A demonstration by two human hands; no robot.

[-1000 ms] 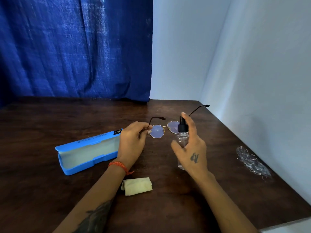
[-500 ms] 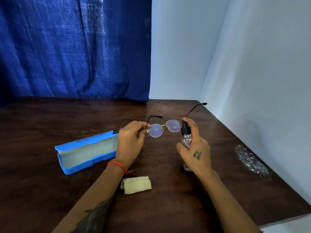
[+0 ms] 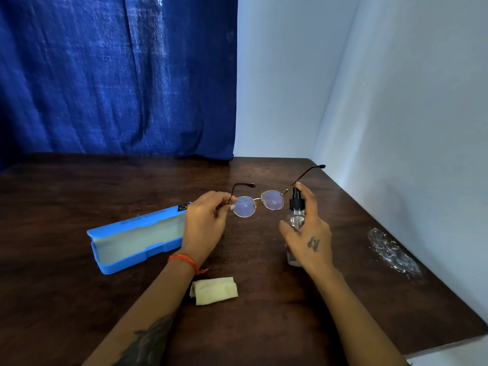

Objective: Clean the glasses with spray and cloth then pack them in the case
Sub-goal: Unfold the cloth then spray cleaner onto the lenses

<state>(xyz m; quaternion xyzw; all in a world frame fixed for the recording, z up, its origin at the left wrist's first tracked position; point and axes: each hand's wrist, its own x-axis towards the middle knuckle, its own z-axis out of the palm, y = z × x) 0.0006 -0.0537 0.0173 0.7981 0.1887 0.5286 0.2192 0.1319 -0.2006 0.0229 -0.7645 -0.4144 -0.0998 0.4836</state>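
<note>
My left hand [image 3: 206,223] pinches the left rim of the round gold-framed glasses [image 3: 257,204], held above the table with both temples unfolded and pointing away from me. My right hand [image 3: 309,233] grips a small clear spray bottle [image 3: 296,215] with a black pump top, index finger resting on the pump, just right of the right lens. The blue glasses case [image 3: 132,241] lies open on the table to the left, its pale lining showing. A folded yellow cloth [image 3: 215,290] lies on the table below my left wrist.
A crumpled clear plastic wrapper [image 3: 390,250] lies near the right edge of the dark wooden table [image 3: 66,299]. A blue curtain [image 3: 118,75] hangs behind the table, and white walls close in at the back right and right.
The bottle in my right hand has shifted right, from in front of the right lens to beside it. The glasses rose slightly in my left hand.
</note>
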